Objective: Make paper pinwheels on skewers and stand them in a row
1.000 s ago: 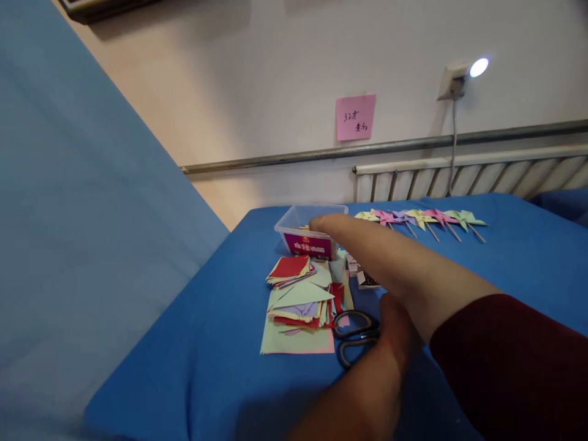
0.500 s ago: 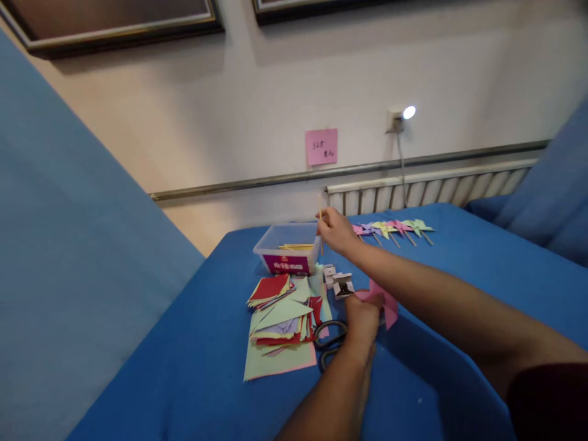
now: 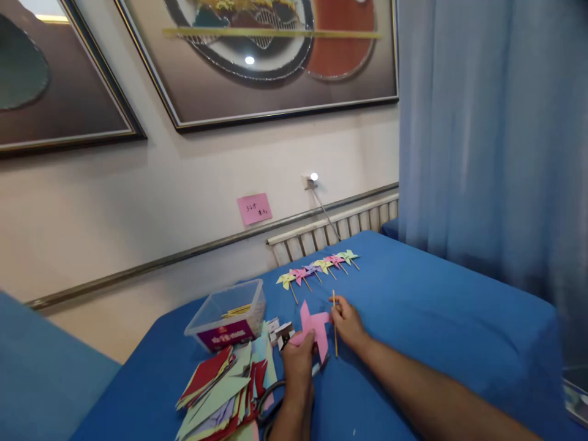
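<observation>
My left hand [image 3: 299,358] is closed on a pink paper pinwheel [image 3: 313,324], whose blades spread above the fingers. To its right, my right hand [image 3: 348,321] pinches a thin wooden stick [image 3: 335,340], held nearly upright and apart from the pinwheel. Partly under my left forearm lie black-handled scissors [image 3: 265,401]. Small white boxes [image 3: 281,332] stand just behind my left hand, one of them open with dark contents too small to make out. A stack of coloured paper sheets [image 3: 220,398] lies to the left of the scissors.
A clear plastic bin [image 3: 206,309] with several sticks [image 3: 237,310] stands at the back left. Several finished pinwheels on sticks [image 3: 324,265] lie in a row at the back of the blue-covered table [image 3: 441,318]. A radiator [image 3: 321,229] and a blue curtain [image 3: 473,135] stand behind.
My right hand has brought the stick from beside the bin toward me, to the right of the pinwheel. My left hand has raised the pinwheel, its blades now facing up. The view has swung right.
</observation>
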